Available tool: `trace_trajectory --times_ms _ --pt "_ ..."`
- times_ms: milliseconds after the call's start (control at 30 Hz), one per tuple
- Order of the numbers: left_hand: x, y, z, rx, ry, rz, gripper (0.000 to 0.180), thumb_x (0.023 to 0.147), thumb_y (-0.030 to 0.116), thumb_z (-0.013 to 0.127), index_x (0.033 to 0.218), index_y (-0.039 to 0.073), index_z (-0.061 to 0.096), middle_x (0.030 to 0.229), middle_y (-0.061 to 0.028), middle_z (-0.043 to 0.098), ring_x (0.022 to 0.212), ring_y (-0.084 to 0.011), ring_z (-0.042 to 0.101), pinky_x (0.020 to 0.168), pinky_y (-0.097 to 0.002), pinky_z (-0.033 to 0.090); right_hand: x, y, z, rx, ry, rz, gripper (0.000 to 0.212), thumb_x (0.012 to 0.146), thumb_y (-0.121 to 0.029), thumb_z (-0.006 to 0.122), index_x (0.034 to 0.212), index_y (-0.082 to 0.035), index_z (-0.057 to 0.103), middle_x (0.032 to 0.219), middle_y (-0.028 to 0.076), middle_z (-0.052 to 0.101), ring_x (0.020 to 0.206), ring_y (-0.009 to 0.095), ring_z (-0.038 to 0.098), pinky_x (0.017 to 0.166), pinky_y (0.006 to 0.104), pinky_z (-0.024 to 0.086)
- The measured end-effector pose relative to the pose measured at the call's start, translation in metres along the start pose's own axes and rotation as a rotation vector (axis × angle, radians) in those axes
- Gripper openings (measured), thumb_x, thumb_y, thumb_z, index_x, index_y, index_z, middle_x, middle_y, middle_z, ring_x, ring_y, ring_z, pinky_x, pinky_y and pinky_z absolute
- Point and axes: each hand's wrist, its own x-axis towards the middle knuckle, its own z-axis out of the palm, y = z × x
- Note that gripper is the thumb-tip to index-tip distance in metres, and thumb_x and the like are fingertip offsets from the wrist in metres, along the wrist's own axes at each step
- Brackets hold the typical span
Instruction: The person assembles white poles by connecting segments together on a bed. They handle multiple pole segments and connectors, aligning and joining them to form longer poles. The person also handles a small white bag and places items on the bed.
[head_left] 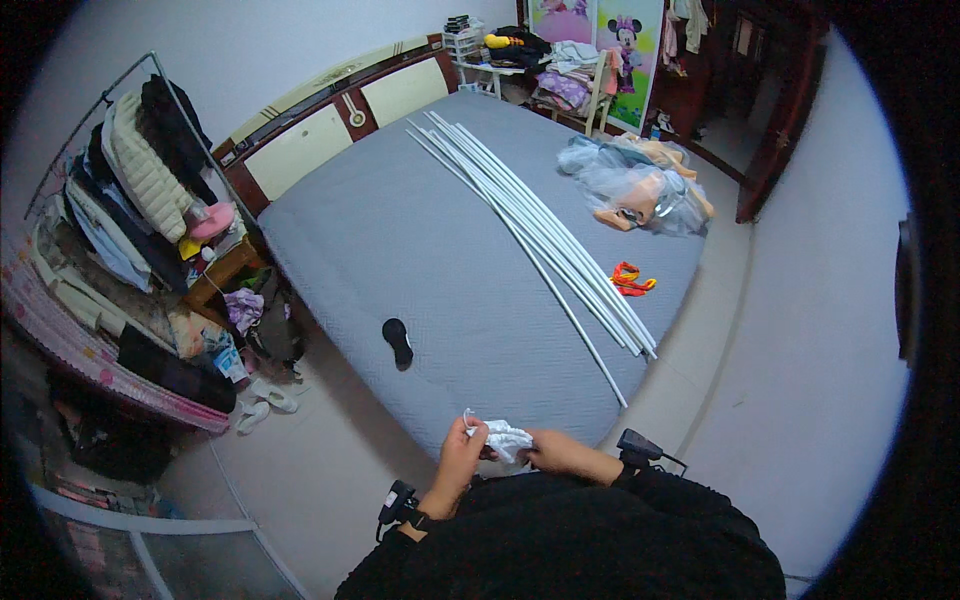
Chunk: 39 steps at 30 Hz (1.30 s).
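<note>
Close to my body, over the bed's near edge, a crumpled white bundle [507,440] is stretched between both my hands. My left hand [461,457] pinches its left end, where a thin white loop sticks up. The fingers of my right hand [548,452] are closed on its right end. Too little detail shows to tell whether the bundle is cloth, cord or plastic. Beyond it, several long white poles [540,225] lie in a loose sheaf across the bed. A black eye mask-shaped item [397,344] rests on the bed, ahead and to the left.
The grey-covered bed [340,250] fills the middle. A red-and-yellow cord bundle [631,281] lies right of the poles, with clear plastic bags [645,185] farther back. A clothes rack [150,150] stands left, white shoes [268,400] on the floor. A wall bounds the right.
</note>
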Motion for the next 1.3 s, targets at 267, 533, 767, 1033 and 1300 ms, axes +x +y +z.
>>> trace_trajectory --times_ms 267,533,767,1033,1300 --pt "-0.001 0.009 -0.007 -0.017 0.118 -0.016 0.028 0.098 0.026 0.046 0.088 0.003 0.059 0.076 -0.0061 0.061 0.059 -0.0131 0.059 0.054 -0.0286 0.051 -0.028 -0.030 -0.023 -0.033 0.139 -0.056 0.032 0.089 -0.037 0.057 0.102 -0.008 0.059 0.082 0.019 0.063 0.076 0.040 0.060 0.063 0.0472 0.045" --pt "0.016 0.032 -0.016 0.400 0.253 0.313 0.028 0.098 0.024 0.047 0.082 0.007 0.064 0.079 -0.0051 0.060 0.076 -0.0174 0.059 0.075 -0.0316 0.048 -0.035 -0.051 -0.026 0.082 0.263 -0.193 0.026 0.090 -0.032 0.058 0.091 -0.005 0.061 0.070 0.018 0.060 0.062 0.036 0.057 0.055 0.0420 0.043" --pt "0.023 0.062 -0.031 -0.737 -0.050 -0.069 0.030 0.096 0.037 0.046 0.087 0.010 0.055 0.060 0.0003 0.042 0.057 -0.0140 0.044 0.063 -0.0307 0.042 -0.038 -0.050 -0.025 0.119 0.213 -0.181 0.020 0.090 -0.025 0.058 0.089 -0.005 0.060 0.069 0.017 0.057 0.058 0.033 0.054 0.053 0.0389 0.042" --pt "0.029 0.079 -0.104 -0.321 0.238 0.143 0.020 0.097 0.021 0.045 0.092 0.005 0.055 0.050 0.0041 0.030 0.040 -0.0077 0.026 0.041 -0.0240 0.024 -0.058 -0.019 -0.038 -0.001 0.380 -0.147 0.015 0.088 -0.019 0.060 0.083 -0.005 0.055 0.067 0.018 0.054 0.058 0.035 0.051 0.052 0.0383 0.041" --pt "0.007 0.024 -0.087 1.047 -0.030 0.482 0.041 0.087 0.032 0.061 0.119 0.007 0.054 0.078 -0.0125 0.060 0.078 -0.0301 0.060 0.070 -0.0376 0.049 -0.045 -0.033 -0.020 0.081 0.313 -0.143 0.017 0.089 -0.019 0.060 0.083 -0.004 0.058 0.063 0.013 0.056 0.053 0.025 0.053 0.051 0.0348 0.041"
